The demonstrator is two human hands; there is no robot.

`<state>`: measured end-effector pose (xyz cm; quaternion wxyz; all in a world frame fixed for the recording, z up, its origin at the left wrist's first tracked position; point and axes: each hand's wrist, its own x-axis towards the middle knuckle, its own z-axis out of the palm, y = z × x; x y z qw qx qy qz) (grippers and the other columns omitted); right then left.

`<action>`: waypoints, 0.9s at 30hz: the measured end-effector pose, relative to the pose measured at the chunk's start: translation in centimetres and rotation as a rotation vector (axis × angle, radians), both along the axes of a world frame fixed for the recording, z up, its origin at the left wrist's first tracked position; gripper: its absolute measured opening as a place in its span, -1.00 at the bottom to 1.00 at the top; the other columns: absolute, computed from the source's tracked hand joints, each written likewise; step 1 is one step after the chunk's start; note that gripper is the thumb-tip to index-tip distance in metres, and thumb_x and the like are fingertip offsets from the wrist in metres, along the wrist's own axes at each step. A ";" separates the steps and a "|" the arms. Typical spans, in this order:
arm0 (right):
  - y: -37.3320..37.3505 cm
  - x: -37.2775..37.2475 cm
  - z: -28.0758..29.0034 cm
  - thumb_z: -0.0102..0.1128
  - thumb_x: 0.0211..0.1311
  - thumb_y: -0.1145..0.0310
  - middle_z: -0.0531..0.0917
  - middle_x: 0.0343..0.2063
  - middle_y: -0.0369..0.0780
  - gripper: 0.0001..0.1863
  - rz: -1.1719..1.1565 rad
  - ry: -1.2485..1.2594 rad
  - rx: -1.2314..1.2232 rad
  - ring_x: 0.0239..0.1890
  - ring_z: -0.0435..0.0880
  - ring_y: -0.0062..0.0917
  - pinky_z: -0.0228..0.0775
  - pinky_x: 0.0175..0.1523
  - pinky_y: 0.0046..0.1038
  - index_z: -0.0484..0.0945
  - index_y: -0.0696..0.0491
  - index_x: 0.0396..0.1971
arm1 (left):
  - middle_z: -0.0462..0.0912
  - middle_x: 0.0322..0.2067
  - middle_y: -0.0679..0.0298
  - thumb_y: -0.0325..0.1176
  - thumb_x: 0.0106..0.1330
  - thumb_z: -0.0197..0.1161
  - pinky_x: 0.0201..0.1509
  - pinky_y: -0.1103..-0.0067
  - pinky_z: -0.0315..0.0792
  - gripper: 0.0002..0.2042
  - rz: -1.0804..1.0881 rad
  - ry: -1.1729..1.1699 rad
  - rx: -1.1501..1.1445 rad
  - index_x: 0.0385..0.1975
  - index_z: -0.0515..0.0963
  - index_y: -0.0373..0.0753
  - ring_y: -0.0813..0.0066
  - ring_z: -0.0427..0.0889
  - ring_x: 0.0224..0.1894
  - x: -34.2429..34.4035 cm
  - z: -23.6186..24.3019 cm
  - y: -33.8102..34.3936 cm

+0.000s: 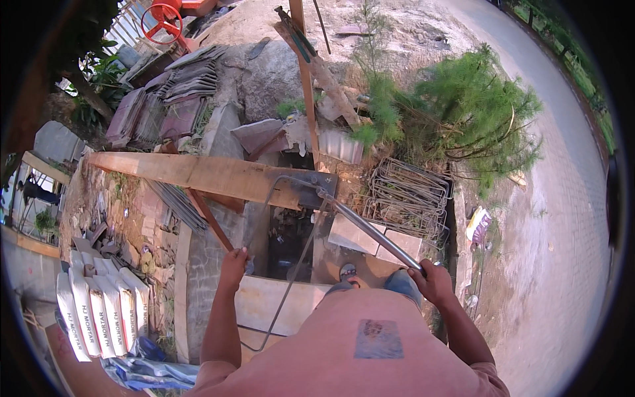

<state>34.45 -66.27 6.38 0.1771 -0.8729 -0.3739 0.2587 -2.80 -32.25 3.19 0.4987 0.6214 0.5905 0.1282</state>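
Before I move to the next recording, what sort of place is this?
Most likely a small outdoor building site beside a paved road: there are white sacks, stacked tiles and a pile of bent metal rods.

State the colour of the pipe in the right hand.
Silvery grey: the pipe shows best in the head view.

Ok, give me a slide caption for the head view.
Left hand holding a bent steel rod, right hand gripping a metal pipe, a wooden plank ahead.
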 end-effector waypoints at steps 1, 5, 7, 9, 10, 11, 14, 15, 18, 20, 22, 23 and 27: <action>0.2 0.6 -0.4 0.18 0.20 0.01 0.58 -0.64 -0.04 -0.58 -0.023 0.006 0.053 -0.48 0.61 -0.07 0.37 -0.36 -0.15 0.46 0.13 -0.47 | 0.34 -0.72 0.42 -0.13 0.42 0.06 -0.59 0.63 0.14 -0.63 0.012 0.016 0.042 -0.52 0.51 -0.30 0.69 0.29 -0.66 0.1 0.7 -0.4; 1.6 4.8 -2.7 0.15 0.23 0.00 0.59 -0.61 -0.04 -0.57 -0.113 0.020 0.179 -0.47 0.62 -0.09 0.36 -0.37 -0.18 0.47 0.14 -0.45 | 0.35 -0.72 0.42 -0.13 0.41 0.09 -0.56 0.61 0.15 -0.62 0.063 0.064 0.152 -0.54 0.51 -0.32 0.70 0.26 -0.64 1.0 4.1 -3.4; 2.6 7.8 -5.7 0.11 0.23 -0.06 0.62 -0.55 0.00 -0.52 -0.163 0.024 0.151 -0.41 0.62 -0.06 0.39 -0.32 -0.15 0.53 0.15 -0.40 | 0.35 -0.71 0.41 -0.13 0.40 0.11 -0.55 0.59 0.16 -0.62 0.085 0.084 0.161 -0.54 0.52 -0.33 0.69 0.26 -0.63 2.2 6.7 -5.7; 2.0 10.4 -10.9 0.06 0.25 -0.10 0.60 -0.56 0.02 -0.47 -0.231 -0.022 0.093 -0.43 0.61 -0.05 0.37 -0.31 -0.10 0.54 0.17 -0.40 | 0.36 -0.71 0.40 -0.12 0.39 0.13 -0.53 0.57 0.19 -0.62 0.104 0.102 0.151 -0.52 0.53 -0.34 0.67 0.27 -0.62 4.0 9.3 -8.3; 1.2 11.8 -13.5 0.04 0.26 -0.13 0.59 -0.57 0.04 -0.44 -0.264 -0.043 0.063 -0.44 0.61 -0.04 0.36 -0.31 -0.07 0.54 0.18 -0.41 | 0.38 -0.71 0.38 -0.16 0.36 0.20 -0.52 0.55 0.23 -0.65 0.031 0.094 0.295 -0.50 0.53 -0.36 0.63 0.29 -0.61 3.9 8.7 -9.4; -0.4 13.0 -16.4 0.05 0.24 -0.15 0.62 -0.48 0.07 -0.43 -0.296 -0.011 -0.009 -0.33 0.63 -0.03 0.39 -0.23 -0.06 0.58 0.17 -0.36 | 0.39 -0.71 0.36 -0.17 0.34 0.22 -0.51 0.55 0.24 -0.67 0.001 0.105 0.355 -0.49 0.53 -0.36 0.63 0.30 -0.60 4.7 9.2 -10.6; -7.7 14.5 -21.3 0.09 0.15 -0.18 0.63 -0.21 0.13 -0.37 -0.394 0.114 -0.288 -0.07 0.61 -0.02 0.44 0.01 -0.12 0.64 0.17 -0.20 | 0.48 -0.68 0.22 -0.25 0.30 0.28 -0.47 0.55 0.31 -0.74 -0.058 0.214 0.470 -0.45 0.56 -0.36 0.56 0.35 -0.59 8.5 12.0 -15.6; -11.2 14.7 -23.0 0.12 0.12 -0.17 0.62 -0.11 0.12 -0.33 -0.464 0.153 -0.405 0.02 0.58 -0.03 0.42 0.09 -0.17 0.61 0.20 -0.12 | 0.50 -0.67 0.18 -0.24 0.30 0.27 -0.45 0.54 0.33 -0.74 -0.099 0.250 0.508 -0.44 0.57 -0.36 0.53 0.37 -0.59 9.8 13.0 -16.1; -23.1 14.1 -30.4 0.22 0.07 0.00 0.68 -0.18 0.01 -0.47 -0.637 0.175 -0.576 -0.10 0.68 -0.19 0.50 0.00 -0.22 0.64 0.19 -0.17 | 0.54 -0.63 0.10 -0.22 0.29 0.27 -0.43 0.50 0.35 -0.73 -0.174 0.310 0.588 -0.44 0.58 -0.35 0.44 0.43 -0.58 13.7 13.9 -18.6; -32.6 14.0 -37.8 0.21 0.06 0.09 0.70 -0.24 -0.04 -0.55 -0.544 0.211 -0.696 -0.20 0.72 -0.28 0.54 -0.09 -0.28 0.65 0.17 -0.20 | 0.55 -0.62 0.07 -0.20 0.29 0.27 -0.41 0.47 0.37 -0.71 -0.189 0.271 0.582 -0.45 0.57 -0.35 0.38 0.47 -0.57 14.7 12.7 -19.5; -39.0 14.1 -37.7 0.19 0.07 0.16 0.71 -0.30 -0.08 -0.61 -0.446 0.263 -0.817 -0.29 0.74 -0.35 0.57 -0.17 -0.34 0.67 0.15 -0.22 | 0.56 -0.61 0.06 -0.17 0.28 0.27 -0.39 0.44 0.38 -0.69 -0.223 0.280 0.547 -0.45 0.57 -0.35 0.36 0.50 -0.55 15.7 10.1 -21.2; -39.9 14.7 -35.8 0.18 0.07 0.18 0.71 -0.33 -0.09 -0.63 -0.408 0.299 -0.860 -0.32 0.74 -0.37 0.57 -0.20 -0.37 0.67 0.14 -0.23 | 0.56 -0.61 0.06 -0.15 0.28 0.27 -0.39 0.43 0.39 -0.68 -0.249 0.279 0.540 -0.45 0.57 -0.36 0.35 0.51 -0.54 16.8 9.0 -21.9; -43.6 16.2 -31.4 0.16 0.07 0.18 0.71 -0.37 -0.10 -0.63 -0.453 0.359 -0.896 -0.35 0.73 -0.37 0.56 -0.24 -0.33 0.66 0.16 -0.25 | 0.58 -0.59 0.05 -0.11 0.28 0.25 -0.35 0.42 0.41 -0.64 -0.423 0.294 0.446 -0.43 0.58 -0.37 0.31 0.56 -0.51 23.2 5.0 -24.4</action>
